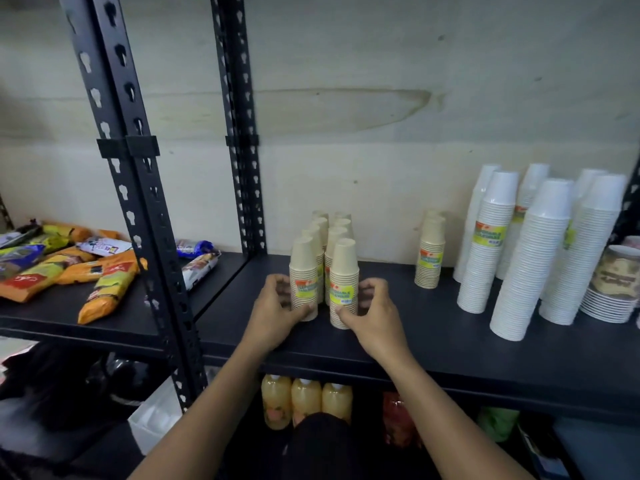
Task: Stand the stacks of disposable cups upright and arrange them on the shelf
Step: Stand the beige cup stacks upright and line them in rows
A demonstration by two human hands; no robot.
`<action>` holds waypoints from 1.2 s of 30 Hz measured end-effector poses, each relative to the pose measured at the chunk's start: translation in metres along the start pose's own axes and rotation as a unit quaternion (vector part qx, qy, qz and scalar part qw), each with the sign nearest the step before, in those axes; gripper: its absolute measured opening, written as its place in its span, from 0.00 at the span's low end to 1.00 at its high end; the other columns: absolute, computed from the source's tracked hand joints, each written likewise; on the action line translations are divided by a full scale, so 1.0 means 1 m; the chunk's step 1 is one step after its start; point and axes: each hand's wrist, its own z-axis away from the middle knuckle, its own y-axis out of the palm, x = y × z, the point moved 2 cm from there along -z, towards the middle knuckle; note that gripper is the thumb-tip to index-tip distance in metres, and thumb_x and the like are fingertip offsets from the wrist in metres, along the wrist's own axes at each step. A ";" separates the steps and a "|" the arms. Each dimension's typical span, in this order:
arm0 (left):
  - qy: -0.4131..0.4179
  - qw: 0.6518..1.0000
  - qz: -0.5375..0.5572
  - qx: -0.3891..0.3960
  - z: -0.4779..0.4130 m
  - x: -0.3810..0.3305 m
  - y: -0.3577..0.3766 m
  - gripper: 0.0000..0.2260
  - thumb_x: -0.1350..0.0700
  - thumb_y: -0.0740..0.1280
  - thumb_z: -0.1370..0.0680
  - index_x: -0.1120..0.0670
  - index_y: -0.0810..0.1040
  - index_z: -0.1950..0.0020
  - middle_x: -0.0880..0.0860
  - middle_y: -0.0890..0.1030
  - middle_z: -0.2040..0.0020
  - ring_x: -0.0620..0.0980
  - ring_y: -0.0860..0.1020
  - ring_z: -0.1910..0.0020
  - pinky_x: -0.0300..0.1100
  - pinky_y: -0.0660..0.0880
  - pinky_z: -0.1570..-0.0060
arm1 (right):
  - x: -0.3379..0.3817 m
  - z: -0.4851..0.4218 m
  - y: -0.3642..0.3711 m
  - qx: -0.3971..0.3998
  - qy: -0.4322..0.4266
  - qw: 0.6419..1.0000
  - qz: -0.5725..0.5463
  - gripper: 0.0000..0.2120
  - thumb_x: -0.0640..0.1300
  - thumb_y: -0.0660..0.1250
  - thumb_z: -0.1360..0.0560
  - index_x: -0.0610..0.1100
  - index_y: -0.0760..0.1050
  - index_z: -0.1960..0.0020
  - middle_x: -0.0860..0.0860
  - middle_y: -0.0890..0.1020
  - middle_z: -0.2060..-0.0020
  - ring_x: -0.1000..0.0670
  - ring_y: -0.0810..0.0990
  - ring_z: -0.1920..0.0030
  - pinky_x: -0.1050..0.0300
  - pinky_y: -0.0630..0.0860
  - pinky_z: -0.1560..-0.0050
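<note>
2 rows of beige cup stacks point(325, 251) stood upright near the dark shelf's point(450, 344) front edge, nearest left stack point(304, 278) cupped by the left grip point(277, 311), nearest right stack point(343, 282) clasped by the right grip point(372, 315), tall white stacks point(533, 258) kept well apart at right.

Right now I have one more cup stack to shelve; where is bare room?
Bare shelf lies between the cream cup rows and the lone cream stack, and along the front edge. The right end is crowded with tall white stacks.
</note>
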 end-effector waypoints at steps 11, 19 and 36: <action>0.021 1.000 0.009 0.003 0.004 0.001 -0.001 0.25 0.53 0.81 0.29 0.43 0.74 0.36 0.40 0.84 0.45 0.33 0.80 0.48 0.26 0.76 0.53 | 0.000 -0.005 0.010 0.009 -0.028 1.000 0.000 0.24 0.49 0.78 0.29 0.51 0.71 0.38 0.55 0.79 0.44 0.60 0.80 0.47 0.68 0.76 0.52; 0.032 0.999 0.013 -0.002 0.005 0.002 -0.001 0.26 0.53 0.80 0.28 0.46 0.75 0.33 0.42 0.84 0.45 0.36 0.81 0.46 0.27 0.77 0.51 | 0.001 -0.005 0.014 0.018 -0.034 0.999 0.006 0.24 0.49 0.77 0.28 0.51 0.70 0.36 0.55 0.79 0.42 0.61 0.79 0.46 0.71 0.74 0.54; 0.013 0.999 0.019 0.027 0.006 0.000 -0.001 0.28 0.58 0.77 0.25 0.50 0.75 0.26 0.43 0.84 0.40 0.37 0.82 0.41 0.43 0.78 0.36 | -0.006 -0.007 0.016 0.028 -0.035 0.999 -0.009 0.24 0.46 0.76 0.26 0.49 0.71 0.33 0.55 0.79 0.41 0.60 0.80 0.45 0.73 0.73 0.55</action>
